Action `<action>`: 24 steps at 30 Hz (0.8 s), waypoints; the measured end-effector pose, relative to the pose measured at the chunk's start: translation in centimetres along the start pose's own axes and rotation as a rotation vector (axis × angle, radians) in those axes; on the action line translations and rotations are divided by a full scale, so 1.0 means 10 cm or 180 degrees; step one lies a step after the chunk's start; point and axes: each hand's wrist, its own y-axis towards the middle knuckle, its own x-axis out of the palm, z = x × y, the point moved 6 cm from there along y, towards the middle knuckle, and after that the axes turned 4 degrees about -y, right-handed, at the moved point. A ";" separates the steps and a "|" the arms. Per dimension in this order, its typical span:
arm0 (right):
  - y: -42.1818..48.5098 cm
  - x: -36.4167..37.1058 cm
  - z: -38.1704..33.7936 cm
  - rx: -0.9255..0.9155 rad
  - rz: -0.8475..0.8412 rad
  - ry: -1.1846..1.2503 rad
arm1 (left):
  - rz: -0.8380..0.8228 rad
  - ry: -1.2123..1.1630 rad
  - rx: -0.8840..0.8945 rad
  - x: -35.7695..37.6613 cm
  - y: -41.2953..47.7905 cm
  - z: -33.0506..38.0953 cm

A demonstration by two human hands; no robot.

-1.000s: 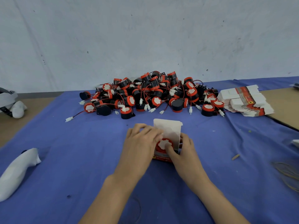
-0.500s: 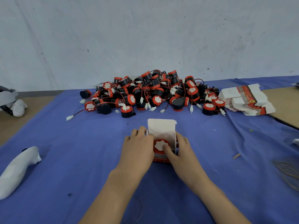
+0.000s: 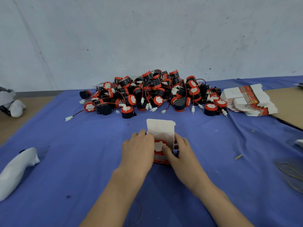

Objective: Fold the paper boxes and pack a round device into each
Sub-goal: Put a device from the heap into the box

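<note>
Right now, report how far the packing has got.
Done: one paper box is folded and stands upright, with a round device in its open top. In hand: the left hand and right hand hold the box, the right thumb pressing the device; the lid flap is up. Left: closing that flap, then the pile of loose devices and the stack of flat boxes.

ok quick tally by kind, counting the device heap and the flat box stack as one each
hands: 2, left hand and right hand
open box: 1
round device in it: 1
heap of loose devices: 1
stack of flat boxes: 1
white bundles: 2, near one, far one
total: 8
</note>
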 end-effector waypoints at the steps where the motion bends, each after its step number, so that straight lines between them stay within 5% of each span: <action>1: 0.00 0.00 -0.01 -0.0014 -0.0006 -0.0016 | 0.0042 -0.0033 -0.0058 0.00 0.00 -0.03; 7: -0.01 0.01 -0.02 -0.0049 -0.0051 0.0039 | 0.0249 0.0080 -0.0117 -0.03 -0.02 -0.11; 15: 0.00 0.00 -0.04 -0.0070 -0.0097 0.0127 | -0.0128 0.0011 0.0161 0.02 0.03 -0.16; 20: 0.02 -0.04 -0.01 -0.0007 -0.0190 0.0337 | -0.0102 -0.2818 0.0036 0.01 -0.04 -0.28; 24: 0.02 -0.05 -0.05 0.0056 -0.0299 0.0512 | -0.0292 -0.3497 -0.0372 0.11 -0.06 -0.38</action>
